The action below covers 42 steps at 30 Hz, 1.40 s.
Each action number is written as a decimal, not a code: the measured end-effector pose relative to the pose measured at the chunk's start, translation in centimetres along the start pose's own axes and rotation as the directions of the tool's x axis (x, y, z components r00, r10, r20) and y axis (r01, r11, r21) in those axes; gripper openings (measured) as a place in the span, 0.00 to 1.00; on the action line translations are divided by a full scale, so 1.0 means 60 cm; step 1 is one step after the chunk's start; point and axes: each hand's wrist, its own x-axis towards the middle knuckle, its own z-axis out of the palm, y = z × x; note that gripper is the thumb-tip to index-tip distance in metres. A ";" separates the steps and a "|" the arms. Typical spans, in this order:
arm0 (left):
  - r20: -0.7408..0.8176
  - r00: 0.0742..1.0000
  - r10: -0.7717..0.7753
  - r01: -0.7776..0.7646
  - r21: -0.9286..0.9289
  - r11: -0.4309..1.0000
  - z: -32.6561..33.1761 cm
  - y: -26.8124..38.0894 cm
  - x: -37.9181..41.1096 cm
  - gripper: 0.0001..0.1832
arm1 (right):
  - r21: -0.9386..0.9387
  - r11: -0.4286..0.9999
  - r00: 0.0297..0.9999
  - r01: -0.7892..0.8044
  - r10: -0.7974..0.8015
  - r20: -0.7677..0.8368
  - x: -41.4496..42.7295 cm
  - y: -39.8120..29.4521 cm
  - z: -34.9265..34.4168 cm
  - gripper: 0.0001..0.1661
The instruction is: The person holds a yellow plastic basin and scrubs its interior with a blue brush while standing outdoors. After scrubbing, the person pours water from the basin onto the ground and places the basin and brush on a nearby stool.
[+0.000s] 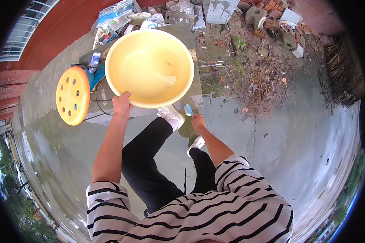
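My left hand [121,104] grips the near left rim of a large round yellow plastic basin [133,73], which is tipped so that its inside faces me. A pale irregular patch shows on the basin's inner surface, along with a small dark mark. Below and right of the basin, apart from it, my right hand [198,121] is closed around the handle of a small blue brush [188,110] with pale bristles. Most of the handle is hidden by the fingers.
An orange stool [73,96] with round holes stands left, beside a plastic bottle [94,60]. Dark hoses or cords run under the basin. Discarded boxes [117,13] lie behind it. Rubble and bricks [272,25] are heaped back right. The concrete [231,133] is wet.
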 end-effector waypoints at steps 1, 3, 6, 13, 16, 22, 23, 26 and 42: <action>0.002 1.000 0.002 -0.002 0.001 1.000 0.002 -0.002 0.000 0.18 | 0.081 0.996 0.993 0.035 -0.026 -0.115 0.016 0.013 -0.026 0.16; -0.017 1.000 -0.005 0.005 0.007 1.000 -0.005 -0.013 0.006 0.17 | 0.186 0.981 0.970 0.060 -0.013 -0.242 0.037 -0.006 -0.107 0.18; -0.047 0.999 -0.002 0.005 0.070 0.998 -0.030 -0.021 -0.004 0.16 | 0.321 0.922 0.930 0.217 -0.095 -0.354 0.023 -0.132 -0.221 0.19; -0.016 1.000 0.023 -0.022 0.107 0.994 -0.040 -0.034 -0.027 0.18 | -0.113 0.870 0.876 0.480 -0.482 0.015 0.032 -0.346 -0.202 0.19; 0.003 1.000 0.021 -0.022 0.094 0.995 -0.044 -0.035 -0.042 0.19 | -0.342 0.850 0.916 0.400 -0.363 0.170 0.058 -0.351 -0.151 0.19; -0.068 0.997 -0.018 0.022 0.057 0.998 -0.069 -0.061 -0.014 0.17 | 0.143 0.923 0.933 0.357 -0.346 -0.094 0.024 -0.312 -0.174 0.21; -0.073 0.997 -0.014 0.018 0.056 0.998 -0.065 -0.061 -0.007 0.17 | 0.240 0.903 0.930 0.355 -0.317 -0.186 0.024 -0.282 -0.183 0.21; -0.106 0.994 -0.005 0.014 0.088 0.996 -0.053 -0.038 -0.013 0.16 | 0.710 0.699 0.992 0.090 0.002 -0.128 0.016 -0.182 -0.166 0.19; -0.103 0.994 -0.042 0.041 -0.016 0.999 -0.064 -0.005 -0.012 0.21 | 0.051 0.998 0.980 0.028 -0.038 0.195 0.021 -0.004 0.034 0.18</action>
